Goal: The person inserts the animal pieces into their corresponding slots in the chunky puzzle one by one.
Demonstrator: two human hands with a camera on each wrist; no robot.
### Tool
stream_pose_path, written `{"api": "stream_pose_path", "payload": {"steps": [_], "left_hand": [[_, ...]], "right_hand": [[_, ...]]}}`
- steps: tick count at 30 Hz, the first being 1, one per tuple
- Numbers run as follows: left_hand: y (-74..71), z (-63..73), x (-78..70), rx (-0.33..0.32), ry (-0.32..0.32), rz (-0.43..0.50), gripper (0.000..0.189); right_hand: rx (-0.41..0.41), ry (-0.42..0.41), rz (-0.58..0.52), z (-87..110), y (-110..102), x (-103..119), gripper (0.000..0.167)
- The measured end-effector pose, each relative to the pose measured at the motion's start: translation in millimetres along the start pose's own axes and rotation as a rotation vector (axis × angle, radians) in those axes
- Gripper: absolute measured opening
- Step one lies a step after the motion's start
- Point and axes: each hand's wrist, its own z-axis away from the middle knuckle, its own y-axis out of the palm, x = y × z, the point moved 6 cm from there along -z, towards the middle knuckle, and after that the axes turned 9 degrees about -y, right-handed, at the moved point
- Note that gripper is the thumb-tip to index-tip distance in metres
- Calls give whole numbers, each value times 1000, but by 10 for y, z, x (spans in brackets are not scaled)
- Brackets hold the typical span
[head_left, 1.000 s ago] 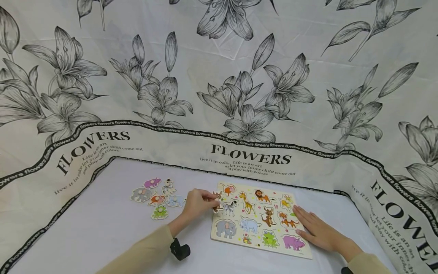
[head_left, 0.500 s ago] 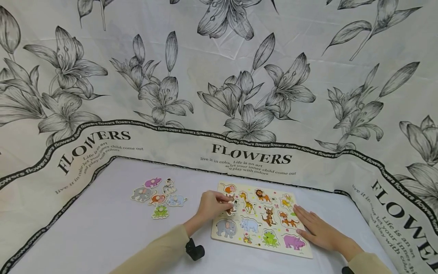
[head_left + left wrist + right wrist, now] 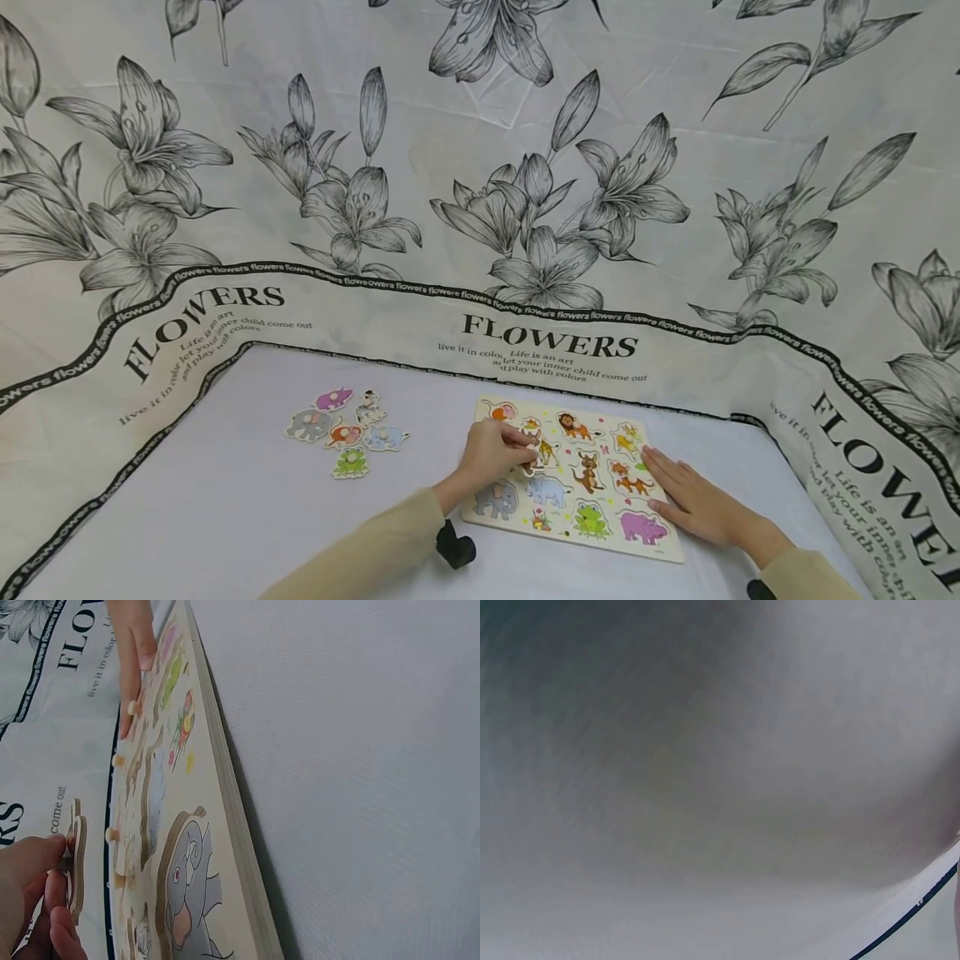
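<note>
My left hand [image 3: 491,457] pinches a brown kangaroo puzzle piece [image 3: 532,442] between thumb and fingers, above the left half of the wooden animal puzzle board [image 3: 510,528]. In the left wrist view the piece [image 3: 78,862] stands nearly edge-on, apart from the board. It overlaps the giraffe picture in the head view. The board's kangaroo picture [image 3: 588,473] lies right of it, beside the tiger [image 3: 632,481]. My right hand [image 3: 697,504] rests with straight fingers on the board's right edge. A grey elephant recess [image 3: 193,900] shows near the board's front left corner.
Several loose pieces lie left of the board: a purple hippo [image 3: 333,400], a zebra [image 3: 370,407], an elephant [image 3: 308,426], an orange piece [image 3: 345,435], a blue rhino [image 3: 385,438] and a green frog [image 3: 350,463]. Flowered cloth [image 3: 405,217] hangs behind. The right wrist view is blurred.
My left hand has carried the kangaroo piece rightward, from the board's left edge past the zebra picture to over the giraffe picture. The right hand has stayed in place.
</note>
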Motion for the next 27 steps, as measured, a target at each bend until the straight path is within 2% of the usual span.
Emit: {"api": "stream_pose_path", "payload": {"steps": [8, 19, 27], "left_hand": [[154, -25, -34, 4, -5, -15, 11], [388, -69, -119, 54, -13, 43, 9], [505, -85, -161, 46, -8, -34, 9]], "right_hand": [[9, 5, -11, 4, -25, 20, 67], [2, -1, -5, 9, -44, 30, 67], [-7, -15, 8, -2, -28, 31, 66]]}}
